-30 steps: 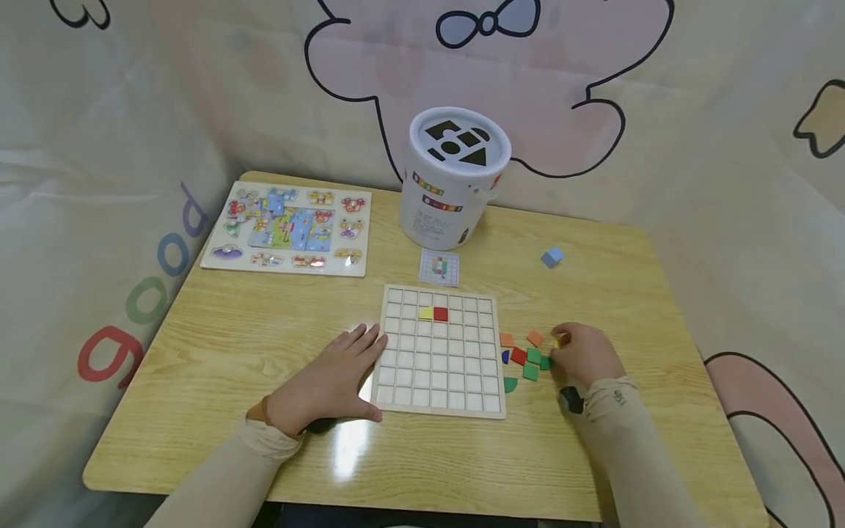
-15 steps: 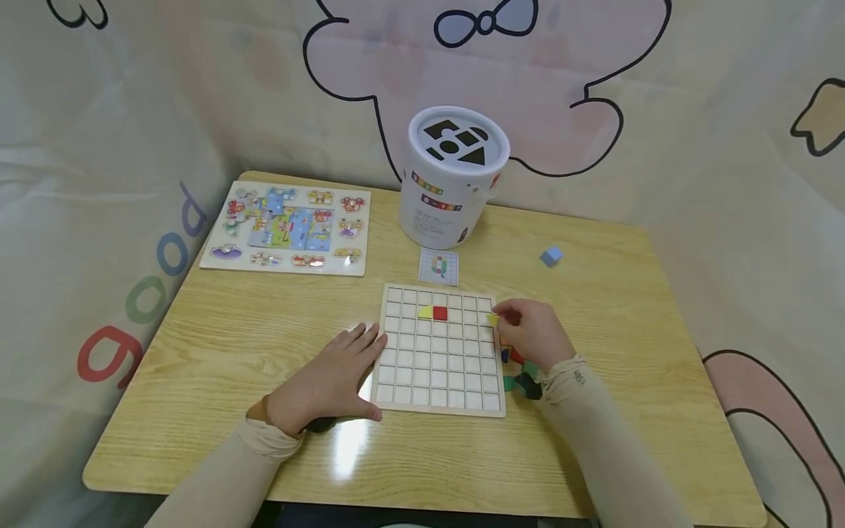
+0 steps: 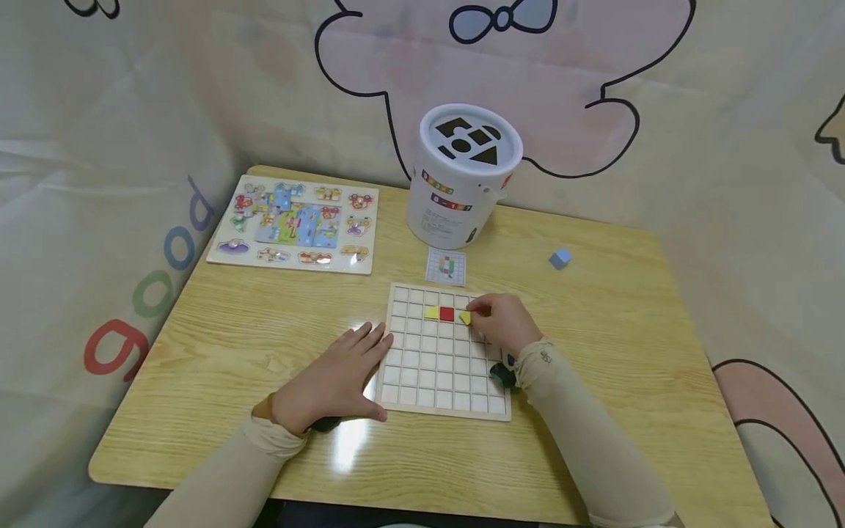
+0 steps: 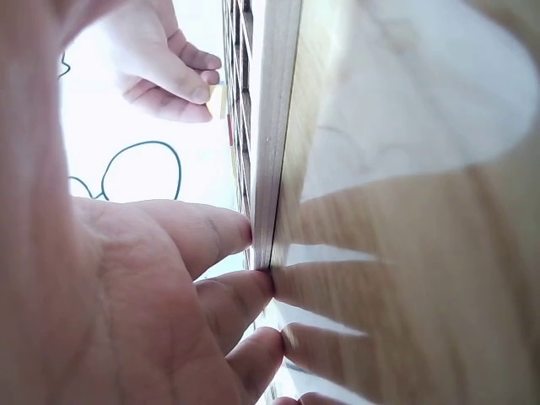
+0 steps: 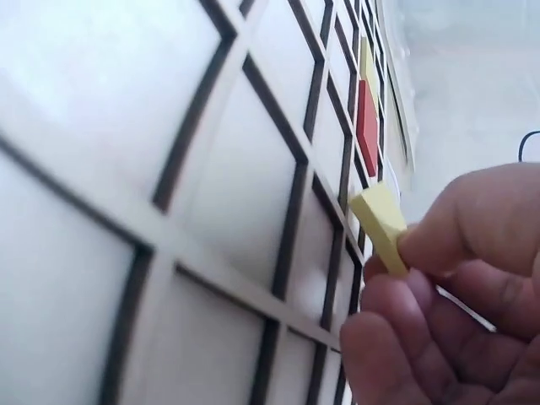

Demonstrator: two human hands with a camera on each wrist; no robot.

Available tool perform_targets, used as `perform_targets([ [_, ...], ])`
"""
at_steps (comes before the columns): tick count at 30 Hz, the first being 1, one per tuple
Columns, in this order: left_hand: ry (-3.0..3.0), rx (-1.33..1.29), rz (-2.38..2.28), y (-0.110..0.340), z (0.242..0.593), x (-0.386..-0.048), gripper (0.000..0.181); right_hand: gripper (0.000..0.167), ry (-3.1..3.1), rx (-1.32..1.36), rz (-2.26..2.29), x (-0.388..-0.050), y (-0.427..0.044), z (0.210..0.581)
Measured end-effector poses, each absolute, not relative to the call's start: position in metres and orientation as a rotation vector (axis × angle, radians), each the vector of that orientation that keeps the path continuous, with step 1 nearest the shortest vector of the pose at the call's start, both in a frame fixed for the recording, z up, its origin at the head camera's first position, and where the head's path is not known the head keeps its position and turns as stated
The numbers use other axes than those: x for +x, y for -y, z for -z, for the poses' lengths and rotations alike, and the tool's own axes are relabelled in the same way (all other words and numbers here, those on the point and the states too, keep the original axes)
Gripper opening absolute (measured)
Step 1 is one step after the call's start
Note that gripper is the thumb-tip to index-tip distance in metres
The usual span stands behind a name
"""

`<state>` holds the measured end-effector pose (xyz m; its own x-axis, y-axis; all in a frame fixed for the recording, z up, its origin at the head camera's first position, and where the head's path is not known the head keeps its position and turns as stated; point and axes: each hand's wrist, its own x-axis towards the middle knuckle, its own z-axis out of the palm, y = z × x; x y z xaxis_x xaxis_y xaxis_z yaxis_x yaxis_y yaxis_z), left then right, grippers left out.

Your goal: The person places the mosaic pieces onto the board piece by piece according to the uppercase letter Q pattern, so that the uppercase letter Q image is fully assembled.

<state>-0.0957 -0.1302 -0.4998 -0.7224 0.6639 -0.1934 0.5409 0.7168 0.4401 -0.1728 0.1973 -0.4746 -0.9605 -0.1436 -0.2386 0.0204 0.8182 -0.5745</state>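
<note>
A wooden grid board [image 3: 428, 381] with white square cells lies in front of the person. In one of its upper rows a yellow piece [image 3: 432, 313] and a red square tile [image 3: 447, 314] sit side by side. The right hand [image 3: 507, 323] pinches a small yellow tile [image 5: 384, 224] between thumb and fingers, over the board just right of the red tile. The left hand [image 3: 337, 378] lies with fingers spread at the board's left edge; in the left wrist view its fingertips [image 4: 240, 232] touch the board's side. The right arm covers most of the loose tiles beside the board.
Behind the board lies a small pattern card [image 3: 446, 267]. A white bucket [image 3: 455, 198] with shaped holes in its lid stands at the back. To the left is a picture puzzle board [image 3: 290, 260], and a blue cube [image 3: 560, 258] sits at the right.
The right hand has moved left from the loose tiles to above the board, carrying the yellow tile. The left hand has stayed at the board's edge. The head view has shifted slightly.
</note>
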Motion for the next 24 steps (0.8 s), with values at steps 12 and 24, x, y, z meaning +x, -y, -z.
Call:
perform_targets([
  [12,-2.591,0.937,-0.504,0.13,0.5,-0.095,0.127,0.013,-2.831,-0.085,0.726,-0.175,-0.188,0.482],
  [24,-2.592,0.942,-0.505,0.13,0.501,-0.096,0.128,0.022,-2.852,-0.198,0.611,-0.175,-0.189,0.469],
])
